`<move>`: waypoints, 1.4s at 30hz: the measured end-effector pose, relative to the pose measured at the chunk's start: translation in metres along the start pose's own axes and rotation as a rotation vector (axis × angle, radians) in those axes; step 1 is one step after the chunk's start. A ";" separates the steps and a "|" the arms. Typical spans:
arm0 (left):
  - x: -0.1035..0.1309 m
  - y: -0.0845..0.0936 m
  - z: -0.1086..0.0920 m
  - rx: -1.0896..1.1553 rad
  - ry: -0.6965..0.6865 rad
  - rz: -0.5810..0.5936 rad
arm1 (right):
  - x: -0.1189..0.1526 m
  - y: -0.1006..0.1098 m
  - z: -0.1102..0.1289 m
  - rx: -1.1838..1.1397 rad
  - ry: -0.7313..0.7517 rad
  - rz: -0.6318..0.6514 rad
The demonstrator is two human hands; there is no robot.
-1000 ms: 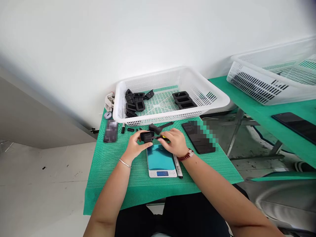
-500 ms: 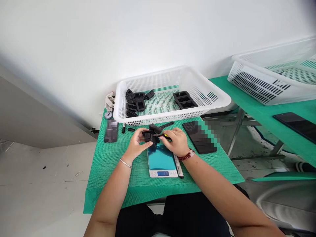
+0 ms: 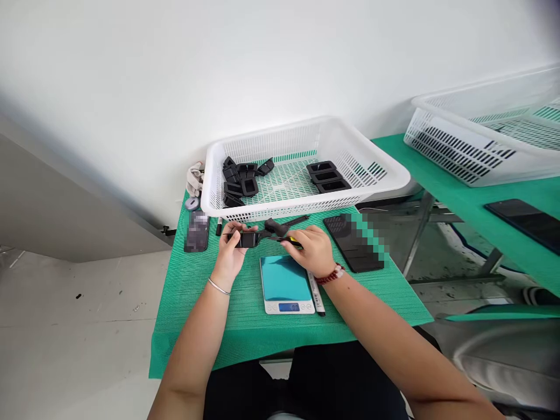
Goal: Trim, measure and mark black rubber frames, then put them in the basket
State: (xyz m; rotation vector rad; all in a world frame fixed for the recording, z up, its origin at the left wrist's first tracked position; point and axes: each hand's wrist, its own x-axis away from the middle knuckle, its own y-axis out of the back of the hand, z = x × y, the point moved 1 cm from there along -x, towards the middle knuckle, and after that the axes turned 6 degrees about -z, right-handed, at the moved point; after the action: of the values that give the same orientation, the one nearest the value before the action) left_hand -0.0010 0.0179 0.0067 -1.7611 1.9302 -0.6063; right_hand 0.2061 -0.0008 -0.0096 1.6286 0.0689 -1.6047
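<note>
My left hand (image 3: 230, 252) grips a black rectangular part (image 3: 247, 239) above the green mat, left of the scale's top edge. My right hand (image 3: 312, 251) is closed around a yellow and black cutter (image 3: 296, 238), its tip pointing left toward the part. Dark scraps (image 3: 276, 226) lie between and just beyond the hands. Below them sits a digital scale (image 3: 286, 280) with a blue-green plate and a display that seems to read 0.0. A white marker (image 3: 318, 294) lies along the scale's right side.
A white basket (image 3: 280, 209) behind the hands holds several black parts (image 3: 249, 186). On the green mat (image 3: 192, 315) are a phone (image 3: 196, 232) at left and a dark tablet-like object (image 3: 356, 245) at right. Another basket (image 3: 459, 128) stands on the table at right.
My left hand has moved left with the black part, away from the cutter, and the part is turned differently. The scale's top is more exposed. My right hand has barely moved.
</note>
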 end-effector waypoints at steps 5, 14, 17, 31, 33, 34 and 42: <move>0.003 -0.004 0.000 -0.021 0.030 0.109 | 0.001 -0.001 0.000 0.012 -0.028 0.029; 0.005 -0.003 0.005 -0.204 0.256 0.172 | 0.000 0.001 -0.001 0.045 -0.060 -0.017; 0.001 0.001 0.007 -0.228 0.209 0.039 | 0.001 0.001 -0.002 0.078 -0.078 -0.026; -0.001 0.003 0.012 -0.279 0.246 -0.071 | 0.001 0.000 -0.001 0.067 -0.002 0.027; -0.001 0.003 0.012 -0.283 0.242 -0.071 | 0.002 0.000 -0.001 0.078 -0.009 0.031; -0.001 0.003 0.012 -0.284 0.240 -0.074 | 0.002 -0.001 -0.001 0.080 -0.010 0.037; -0.001 0.004 0.012 -0.286 0.237 -0.069 | 0.002 0.000 0.000 0.034 0.039 0.024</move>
State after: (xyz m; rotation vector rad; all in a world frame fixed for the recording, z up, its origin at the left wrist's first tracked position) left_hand 0.0033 0.0193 -0.0048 -2.0144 2.2161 -0.6114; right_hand 0.2062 -0.0018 -0.0108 1.6805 0.0419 -1.5638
